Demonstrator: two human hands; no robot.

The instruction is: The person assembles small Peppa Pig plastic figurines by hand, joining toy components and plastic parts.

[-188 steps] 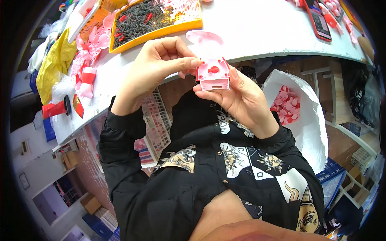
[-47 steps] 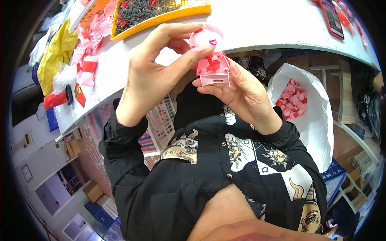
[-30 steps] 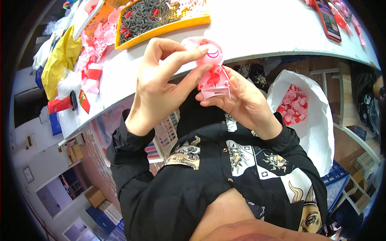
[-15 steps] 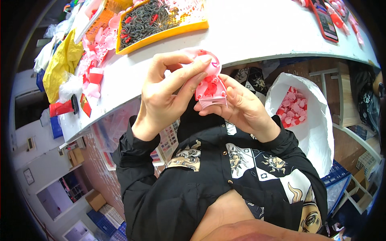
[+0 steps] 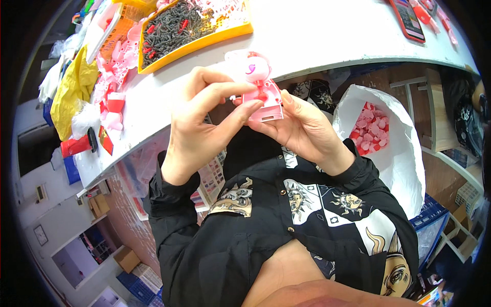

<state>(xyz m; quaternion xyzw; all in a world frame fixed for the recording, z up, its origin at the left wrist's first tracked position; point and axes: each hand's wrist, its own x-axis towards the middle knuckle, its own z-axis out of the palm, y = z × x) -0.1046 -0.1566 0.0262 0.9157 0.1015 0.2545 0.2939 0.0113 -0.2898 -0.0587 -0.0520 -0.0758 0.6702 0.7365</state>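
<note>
Over the table's near edge, my right hand (image 5: 309, 130) holds a pink plastic toy part (image 5: 268, 112) from its right side, thumb along the edge and fingers underneath. The part is a shallow open housing with a slot near its lower edge and red pieces (image 5: 261, 96) inside. At its top sits a round, pale pink piece (image 5: 257, 69) with a small purple curved mark. My left hand (image 5: 197, 120) is closed, thumb and index finger together at the housing's left side. A small white tip (image 5: 232, 97) shows beside these fingers; what they pinch is mostly hidden.
A yellow tray (image 5: 197, 51) of black screw-like pieces and pink parts stands on the white table (image 5: 302, 30). Pink and red parts (image 5: 115, 102) lie at left, near a yellow bag (image 5: 76, 92). A phone (image 5: 407, 20) lies far right. Beside me a white sack (image 5: 396, 169) holds pink pieces.
My left fingers have moved off the round pale piece down to the housing's left side, uncovering its mark. The toy part has shifted slightly left and up, still in my right hand.
</note>
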